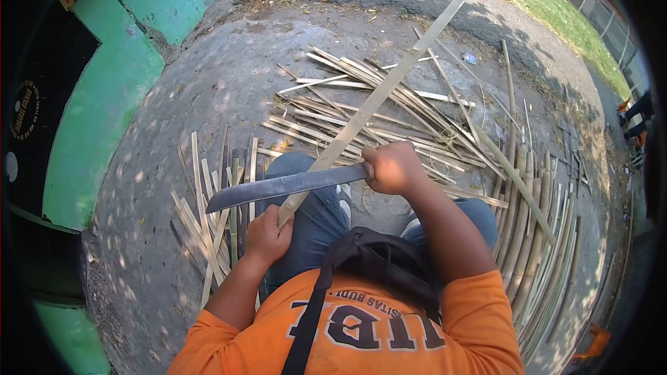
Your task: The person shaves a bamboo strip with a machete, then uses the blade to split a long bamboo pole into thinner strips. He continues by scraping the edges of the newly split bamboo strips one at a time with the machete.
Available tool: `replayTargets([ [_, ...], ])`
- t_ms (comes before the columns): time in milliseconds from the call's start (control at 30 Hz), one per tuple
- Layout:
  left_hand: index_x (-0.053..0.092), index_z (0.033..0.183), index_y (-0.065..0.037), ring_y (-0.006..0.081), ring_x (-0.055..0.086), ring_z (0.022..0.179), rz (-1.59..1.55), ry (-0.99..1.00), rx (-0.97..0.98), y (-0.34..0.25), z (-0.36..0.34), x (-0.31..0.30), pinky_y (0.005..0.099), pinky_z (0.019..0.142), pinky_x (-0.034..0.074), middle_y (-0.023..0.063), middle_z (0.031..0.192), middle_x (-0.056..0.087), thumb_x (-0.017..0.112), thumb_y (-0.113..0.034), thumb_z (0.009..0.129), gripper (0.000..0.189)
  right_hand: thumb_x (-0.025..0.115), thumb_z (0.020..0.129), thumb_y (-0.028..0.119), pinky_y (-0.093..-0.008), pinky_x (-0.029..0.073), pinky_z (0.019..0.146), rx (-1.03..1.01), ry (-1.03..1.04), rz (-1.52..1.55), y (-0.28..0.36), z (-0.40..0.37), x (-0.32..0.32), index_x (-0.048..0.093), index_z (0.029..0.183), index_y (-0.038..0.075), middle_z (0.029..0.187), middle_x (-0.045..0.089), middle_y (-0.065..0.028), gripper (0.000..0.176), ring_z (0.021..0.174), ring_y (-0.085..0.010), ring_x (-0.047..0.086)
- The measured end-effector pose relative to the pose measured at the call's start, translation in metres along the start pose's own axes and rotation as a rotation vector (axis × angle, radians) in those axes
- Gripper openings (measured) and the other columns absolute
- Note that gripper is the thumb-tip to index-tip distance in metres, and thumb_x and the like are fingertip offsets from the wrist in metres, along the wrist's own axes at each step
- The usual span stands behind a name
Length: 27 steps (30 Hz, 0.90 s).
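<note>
Bamboo strip, left hand — machete, right hand.

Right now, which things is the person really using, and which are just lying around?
In use:
- long bamboo strip, gripped by the left hand
- machete, held by the right hand, blade across the strip

Lying about:
- pile of thin bamboo slivers on the ground ahead
- stacked bamboo slats on the right
- smaller bundle on the left
</note>
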<state>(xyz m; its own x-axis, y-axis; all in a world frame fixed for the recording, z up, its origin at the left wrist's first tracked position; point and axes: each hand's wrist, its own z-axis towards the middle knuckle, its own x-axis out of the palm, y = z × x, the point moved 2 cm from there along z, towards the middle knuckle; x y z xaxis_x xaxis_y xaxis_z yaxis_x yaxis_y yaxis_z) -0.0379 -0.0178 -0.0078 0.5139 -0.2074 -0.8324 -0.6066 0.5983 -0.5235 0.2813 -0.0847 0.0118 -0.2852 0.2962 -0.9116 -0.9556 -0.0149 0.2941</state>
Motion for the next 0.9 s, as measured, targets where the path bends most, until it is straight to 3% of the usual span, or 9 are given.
replayTargets([
  [67,0.055,0.084,-0.003,0.0489,0.065,0.068,-0.028,-0.004,-0.021,0.001,-0.001,0.001,0.0542,0.061,0.050,0.0243,0.071,0.064,0.068,-0.025,0.096,0.028,0.069,0.076,0.022,-0.0531,0.051,0.064,0.016,-0.015,0.026,-0.017,0.001,0.003,0.062,0.081,0.008,0.069,0.066,-0.0165,0.016,0.070,-0.0435,0.066],
  [200,0.055,0.083,-0.003,0.0487,0.065,0.068,-0.067,-0.035,-0.016,-0.003,0.001,0.001,0.0537,0.061,0.050,0.0240,0.070,0.064,0.067,-0.025,0.097,0.028,0.073,0.076,0.019,-0.0534,0.053,0.069,0.291,-0.169,0.074,-0.047,0.000,-0.014,0.067,0.086,0.007,0.075,0.067,-0.0213,0.017,0.076,-0.0451,0.066],
  [300,0.055,0.083,-0.003,0.0484,0.065,0.068,-0.063,0.000,-0.036,-0.004,0.002,-0.001,0.0531,0.060,0.049,0.0238,0.070,0.063,0.067,-0.024,0.097,0.028,0.070,0.077,0.020,-0.0555,0.054,0.070,0.346,-0.239,0.118,-0.057,-0.003,-0.014,0.068,0.085,0.008,0.074,0.068,-0.0210,0.014,0.075,-0.0452,0.067],
  [433,0.054,0.082,-0.003,0.0481,0.065,0.068,-0.081,0.042,-0.049,-0.003,0.005,-0.003,0.0527,0.060,0.049,0.0242,0.070,0.062,0.068,-0.025,0.097,0.029,0.068,0.075,0.021,-0.0535,0.054,0.068,0.126,-0.179,0.142,-0.031,-0.003,-0.004,0.070,0.086,0.008,0.075,0.068,-0.0209,0.016,0.075,-0.0444,0.068],
  [567,0.054,0.082,-0.003,0.0485,0.064,0.068,-0.064,0.056,-0.038,0.000,0.005,-0.003,0.0530,0.060,0.048,0.0244,0.070,0.062,0.068,-0.025,0.097,0.029,0.066,0.077,0.025,-0.0534,0.054,0.068,0.042,0.134,0.073,0.006,0.000,0.001,0.068,0.085,0.009,0.073,0.069,-0.0181,0.018,0.074,-0.0430,0.068],
  [667,0.054,0.082,-0.003,0.0490,0.063,0.068,-0.063,0.055,-0.032,0.002,0.004,-0.005,0.0535,0.060,0.048,0.0245,0.070,0.062,0.068,-0.025,0.097,0.030,0.067,0.076,0.024,-0.0532,0.054,0.067,0.067,0.104,0.069,0.001,0.001,-0.012,0.068,0.084,0.010,0.072,0.068,-0.0179,0.017,0.074,-0.0427,0.069],
  [767,0.055,0.082,-0.002,0.0494,0.064,0.069,-0.110,0.069,-0.047,0.004,0.005,-0.006,0.0537,0.060,0.047,0.0248,0.070,0.062,0.068,-0.025,0.097,0.029,0.070,0.075,0.018,-0.0538,0.052,0.065,0.058,-0.083,0.072,-0.029,-0.003,-0.020,0.066,0.081,0.009,0.070,0.065,-0.0192,0.012,0.071,-0.0436,0.066],
  [900,0.056,0.082,-0.002,0.0497,0.064,0.070,-0.166,0.116,-0.066,0.002,0.009,-0.009,0.0535,0.061,0.047,0.0253,0.071,0.063,0.067,-0.024,0.097,0.029,0.069,0.078,0.020,-0.0552,0.054,0.070,0.336,-0.172,0.125,-0.066,-0.004,-0.032,0.068,0.084,0.008,0.075,0.068,-0.0223,0.014,0.075,-0.0457,0.067],
])
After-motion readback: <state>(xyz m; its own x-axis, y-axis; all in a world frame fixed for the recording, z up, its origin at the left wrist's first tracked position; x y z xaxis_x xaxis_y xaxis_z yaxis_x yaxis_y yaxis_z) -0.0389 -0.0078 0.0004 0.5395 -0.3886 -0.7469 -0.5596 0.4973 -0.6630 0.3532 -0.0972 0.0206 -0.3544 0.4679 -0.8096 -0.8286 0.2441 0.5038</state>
